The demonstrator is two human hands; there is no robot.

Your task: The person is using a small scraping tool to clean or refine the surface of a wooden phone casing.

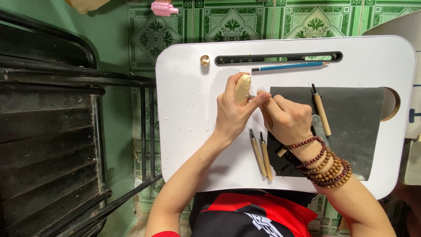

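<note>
My left hand [232,115] grips a small pale oval piece of wood [242,88] upright over the white lap table [188,109]. My right hand [285,118], with bead bracelets on its wrist, holds a carving tool whose wooden handle end [281,152] sticks out below the palm. Its metal tip [250,96] touches the wood piece. The two hands press against each other at the thumbs.
Two wooden-handled carving tools [262,155] lie near the table's front edge. A third tool [321,109] and a metal blade [319,128] rest on a dark mat [355,118]. A blue pencil [289,66], a slot [280,57] and a gold ring [205,60] are at the back. A black metal frame [52,131] stands left.
</note>
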